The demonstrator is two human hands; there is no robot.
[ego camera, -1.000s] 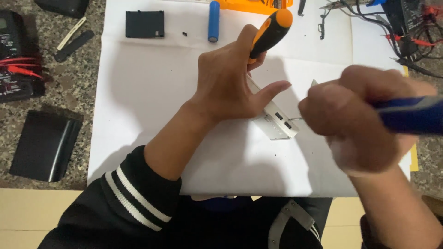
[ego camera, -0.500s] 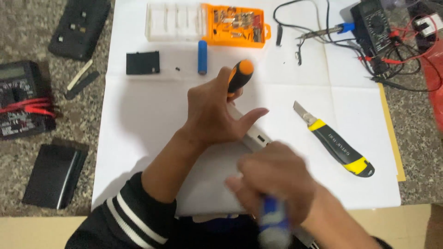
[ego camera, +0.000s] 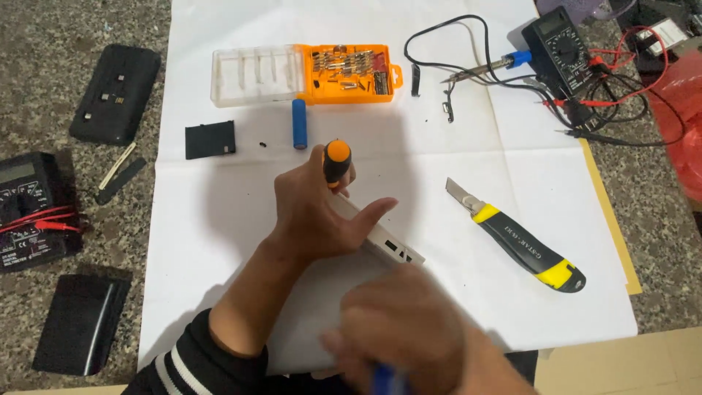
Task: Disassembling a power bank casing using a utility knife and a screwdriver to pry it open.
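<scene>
My left hand (ego camera: 314, 212) grips a screwdriver with an orange and black handle (ego camera: 337, 161) and rests on a white box-shaped device (ego camera: 387, 245) lying on white paper (ego camera: 453, 168). The device's ported end shows just right of my thumb. My right hand (ego camera: 402, 329) is low in the view, over the near part of the device, closed around a blue-handled tool (ego camera: 382, 380) whose tip is hidden. A yellow and black utility knife (ego camera: 519, 238) lies on the paper to the right, apart from both hands.
An orange and clear bit case (ego camera: 307, 73), a blue cylindrical cell (ego camera: 299, 123) and a small black block (ego camera: 210, 139) lie at the back. Soldering iron (ego camera: 486, 68), multimeter (ego camera: 559, 47) and wires are back right. Another multimeter (ego camera: 29, 208) and black cases (ego camera: 117, 91) sit left.
My right hand has pulled from the right side down toward my body with the blue tool, uncovering the utility knife. My left hand stays on the device with the screwdriver.
</scene>
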